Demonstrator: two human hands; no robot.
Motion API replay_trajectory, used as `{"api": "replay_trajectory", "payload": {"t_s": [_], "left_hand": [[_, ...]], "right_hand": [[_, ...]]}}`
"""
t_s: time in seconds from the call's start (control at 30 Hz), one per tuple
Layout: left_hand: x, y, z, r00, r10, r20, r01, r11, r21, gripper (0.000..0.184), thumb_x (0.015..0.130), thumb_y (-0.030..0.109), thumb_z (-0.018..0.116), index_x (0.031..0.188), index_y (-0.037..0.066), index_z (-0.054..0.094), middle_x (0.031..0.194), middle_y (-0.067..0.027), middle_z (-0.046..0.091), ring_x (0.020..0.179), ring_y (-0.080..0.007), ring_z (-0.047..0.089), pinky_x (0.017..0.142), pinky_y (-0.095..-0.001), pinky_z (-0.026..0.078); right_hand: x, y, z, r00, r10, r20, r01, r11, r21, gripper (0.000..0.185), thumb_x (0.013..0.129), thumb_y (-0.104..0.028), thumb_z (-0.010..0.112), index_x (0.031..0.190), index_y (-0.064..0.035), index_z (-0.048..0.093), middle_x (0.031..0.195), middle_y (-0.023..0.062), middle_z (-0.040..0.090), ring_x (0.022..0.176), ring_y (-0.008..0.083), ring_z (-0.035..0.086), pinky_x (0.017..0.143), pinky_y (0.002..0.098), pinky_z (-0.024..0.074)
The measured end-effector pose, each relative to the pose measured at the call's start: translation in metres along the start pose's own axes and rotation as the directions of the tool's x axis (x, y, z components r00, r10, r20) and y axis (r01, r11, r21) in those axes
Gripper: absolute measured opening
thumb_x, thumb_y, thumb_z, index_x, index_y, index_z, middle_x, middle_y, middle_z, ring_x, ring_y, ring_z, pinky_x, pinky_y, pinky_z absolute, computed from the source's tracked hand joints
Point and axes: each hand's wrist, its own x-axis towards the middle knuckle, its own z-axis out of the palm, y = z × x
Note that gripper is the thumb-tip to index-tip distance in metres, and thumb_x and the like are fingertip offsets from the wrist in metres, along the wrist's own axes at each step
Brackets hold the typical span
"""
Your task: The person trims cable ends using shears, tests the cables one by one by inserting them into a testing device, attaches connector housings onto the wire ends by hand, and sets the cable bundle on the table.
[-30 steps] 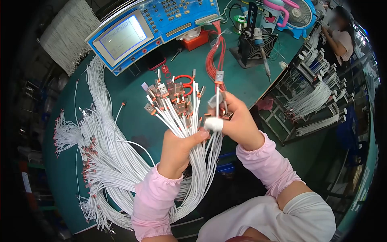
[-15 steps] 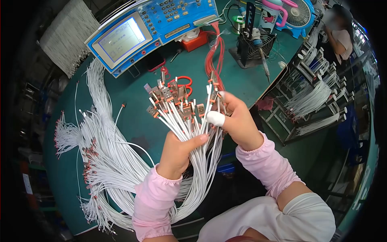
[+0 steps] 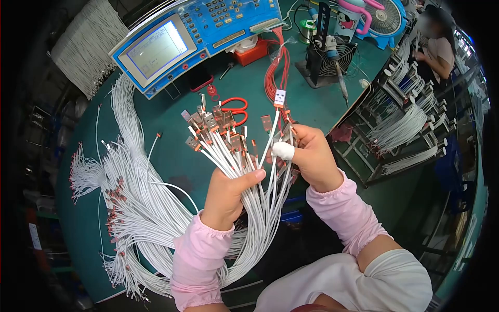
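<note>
My left hand point(image 3: 228, 192) is wrapped round a thick bundle of white USB cables point(image 3: 257, 218), thumb across the front. Their metal USB plugs point(image 3: 213, 125), with orange bands, fan out above that hand. To the right, my right hand point(image 3: 306, 156) pinches several of the cables near their plugs; its thumb wears a white cover. One plug point(image 3: 279, 98) stands up higher than the others, above my right hand. The exact number of cables in the right fingers is hidden. A red-handled pair of scissors point(image 3: 239, 106) lies behind the plugs.
More white cables point(image 3: 150, 203) spread over the green table point(image 3: 171, 125) on the left. A blue tester with a screen point(image 3: 158, 49) stands at the back, with red wires point(image 3: 275, 78). A soldering iron point(image 3: 340, 78), fan point(image 3: 384, 23) and cable rack point(image 3: 405, 125) are at right, near another person point(image 3: 436, 47).
My right hand has moved slightly right and down, drawing some cables away from the bundle. One plug now shows upright above it. The other person's arm has lowered.
</note>
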Motion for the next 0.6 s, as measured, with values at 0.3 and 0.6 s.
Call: {"api": "replay_trajectory", "payload": {"t_s": [0.3,0.6], "left_hand": [[-0.001,-0.002,0.001,0.999,0.000,-0.034,0.001,0.999,0.033,0.040,0.065,-0.005,0.066,0.102,0.001,0.052,0.093,-0.0036,0.057,0.083,-0.0130,0.054,0.076,-0.0267,0.043],[-0.002,0.000,0.002,0.999,-0.025,-0.047,0.026,0.999,0.022,0.039,0.067,-0.003,0.065,0.103,0.000,0.052,0.093,-0.0048,0.058,0.083,-0.0133,0.055,0.077,-0.0269,0.043]], "right_hand": [[0.000,-0.002,0.008,0.998,0.023,-0.057,-0.018,0.997,0.075,0.013,0.071,-0.006,0.065,0.081,-0.0016,0.058,0.071,0.0000,0.059,0.063,0.0035,0.051,0.056,0.0181,0.0392],[0.000,-0.003,0.012,0.997,-0.074,-0.022,0.075,0.994,0.077,0.026,0.073,-0.003,0.062,0.097,0.0013,0.054,0.082,0.0038,0.060,0.074,0.0096,0.057,0.067,0.0215,0.0452]]}}
